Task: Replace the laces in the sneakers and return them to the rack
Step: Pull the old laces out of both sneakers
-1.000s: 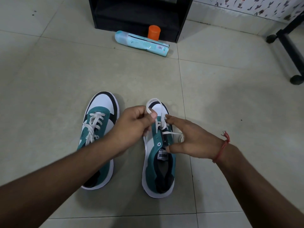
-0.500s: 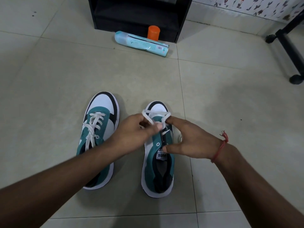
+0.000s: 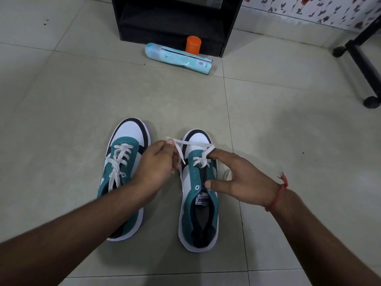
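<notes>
Teal can (image 3: 178, 58), orange cap (image 3: 193, 44), black rack (image 3: 175, 19)

Tiled floor (image 3: 268, 120), two teal-and-white sneakers side by side, toes pointing far. Left sneaker (image 3: 123, 172): laced, partly covered by the left forearm. Right sneaker (image 3: 199, 195): white lace (image 3: 193, 143) through the far eyelets only. Left hand (image 3: 158, 168) pinches the lace; right hand (image 3: 237, 178) rests on the right sneaker, forefinger against the lace. Far: black rack (image 3: 177, 19), light-blue bottle (image 3: 177, 57) lying flat, orange cap (image 3: 193, 44).
</notes>
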